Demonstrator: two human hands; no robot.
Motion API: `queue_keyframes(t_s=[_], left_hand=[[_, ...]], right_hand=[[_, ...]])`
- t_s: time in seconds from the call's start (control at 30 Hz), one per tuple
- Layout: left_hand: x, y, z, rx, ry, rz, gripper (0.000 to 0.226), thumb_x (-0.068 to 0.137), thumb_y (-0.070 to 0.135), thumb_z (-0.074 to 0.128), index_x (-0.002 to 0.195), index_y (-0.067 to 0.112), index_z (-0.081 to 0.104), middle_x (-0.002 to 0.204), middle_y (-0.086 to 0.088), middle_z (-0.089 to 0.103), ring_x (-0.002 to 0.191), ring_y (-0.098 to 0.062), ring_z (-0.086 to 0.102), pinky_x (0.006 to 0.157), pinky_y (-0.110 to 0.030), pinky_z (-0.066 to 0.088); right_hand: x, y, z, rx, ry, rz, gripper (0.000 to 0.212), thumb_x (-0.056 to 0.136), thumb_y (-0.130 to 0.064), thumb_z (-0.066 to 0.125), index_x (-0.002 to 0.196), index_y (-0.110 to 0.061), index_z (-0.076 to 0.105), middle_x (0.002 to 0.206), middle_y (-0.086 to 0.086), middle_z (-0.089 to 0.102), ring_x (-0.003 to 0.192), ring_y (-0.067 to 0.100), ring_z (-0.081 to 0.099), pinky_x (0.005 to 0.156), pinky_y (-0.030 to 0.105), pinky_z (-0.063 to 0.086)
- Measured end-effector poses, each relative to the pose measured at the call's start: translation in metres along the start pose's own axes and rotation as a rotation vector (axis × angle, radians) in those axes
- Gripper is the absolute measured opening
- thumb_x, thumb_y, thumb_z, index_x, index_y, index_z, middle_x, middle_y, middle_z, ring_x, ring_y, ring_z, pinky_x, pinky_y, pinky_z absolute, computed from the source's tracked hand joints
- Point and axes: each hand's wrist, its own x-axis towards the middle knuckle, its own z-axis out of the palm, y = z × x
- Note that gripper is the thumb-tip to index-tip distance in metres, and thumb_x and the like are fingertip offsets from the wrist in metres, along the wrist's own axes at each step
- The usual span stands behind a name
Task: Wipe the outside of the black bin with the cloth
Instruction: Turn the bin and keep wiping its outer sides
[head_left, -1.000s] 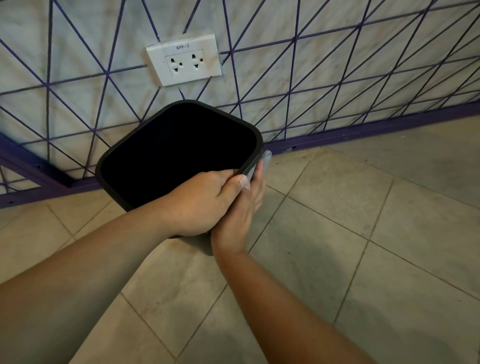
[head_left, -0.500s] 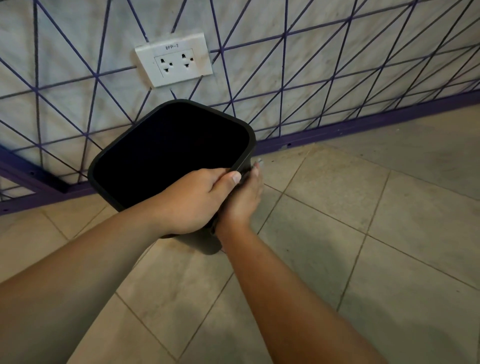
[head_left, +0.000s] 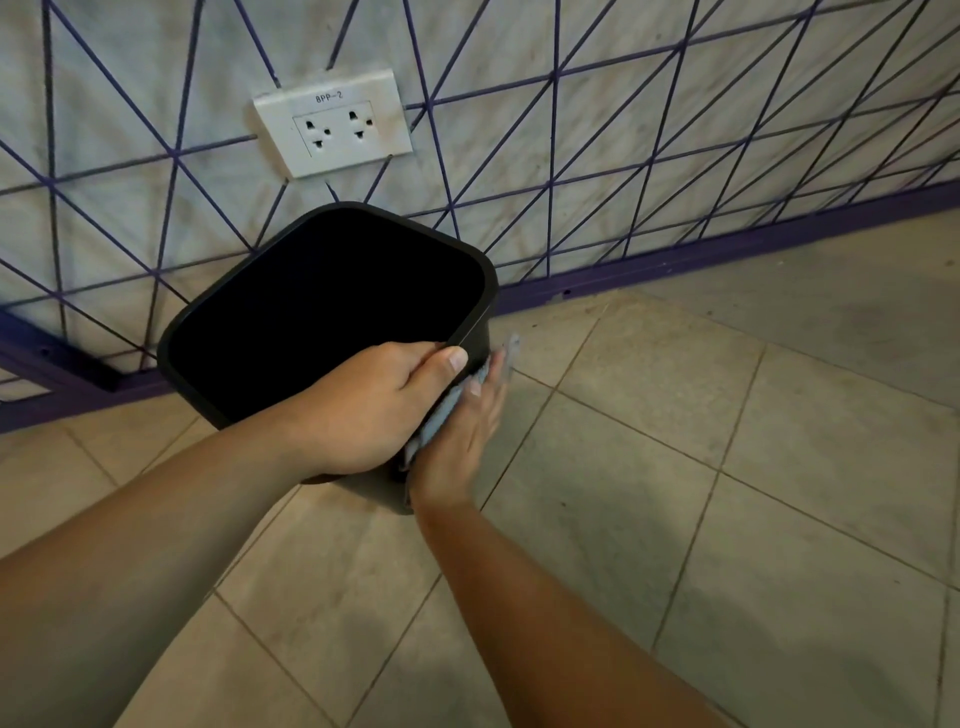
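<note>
A black square bin (head_left: 483, 291) with rounded corners stands tilted on the tiled floor by the wall. My left hand (head_left: 374, 405) grips its near rim, thumb along the outer edge. My right hand (head_left: 462, 436) presses a grey-blue cloth (head_left: 441, 415) flat against the bin's right outer side, fingers straight and pointing up. Most of the cloth is hidden between my hands and the bin; a small tip shows above my fingertips.
A white double wall socket (head_left: 335, 124) sits on the marble wall with purple lines, just above the bin. A purple skirting (head_left: 675, 260) runs along the wall's foot. Beige floor tiles (head_left: 727, 467) spread to the right and front.
My right hand slid down the bin's side, then back a little, and more of the cloth now shows. My left hand kept its grip on the rim.
</note>
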Motion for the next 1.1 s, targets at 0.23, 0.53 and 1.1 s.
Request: queue_keyframes(t_s=[0.23, 0.53, 1.1], left_hand=[[0.000, 0.004, -0.001, 0.009, 0.020, 0.027, 0.032, 0.104, 0.033, 0.041, 0.080, 0.033, 0.060, 0.079, 0.023, 0.068, 0.079, 0.008, 0.063, 0.068, -0.007, 0.041], [0.001, 0.000, -0.001, 0.097, 0.042, 0.015, 0.034, 0.103, 0.038, 0.041, 0.079, 0.024, 0.060, 0.074, 0.007, 0.065, 0.072, -0.001, 0.062, 0.069, -0.021, 0.045], [0.000, 0.001, -0.001, 0.104, 0.034, -0.032, 0.033, 0.103, 0.043, 0.040, 0.098, 0.023, 0.065, 0.090, 0.005, 0.069, 0.086, 0.000, 0.064, 0.087, -0.032, 0.054]], right_hand=[[-0.010, -0.013, 0.000, -0.045, -0.096, 0.001, 0.060, 0.107, -0.044, 0.022, 0.165, -0.031, 0.012, 0.168, -0.026, 0.004, 0.153, -0.015, -0.005, 0.123, 0.011, -0.007], [0.015, 0.008, -0.005, -0.056, -0.034, 0.216, 0.052, 0.115, -0.028, 0.021, 0.167, -0.025, 0.010, 0.171, -0.018, 0.006, 0.157, -0.002, -0.004, 0.116, 0.004, -0.007], [0.009, 0.035, -0.013, -0.089, 0.067, 0.307, 0.051, 0.116, -0.026, 0.021, 0.167, -0.022, 0.015, 0.173, -0.008, 0.015, 0.161, 0.011, 0.008, 0.131, 0.034, 0.004]])
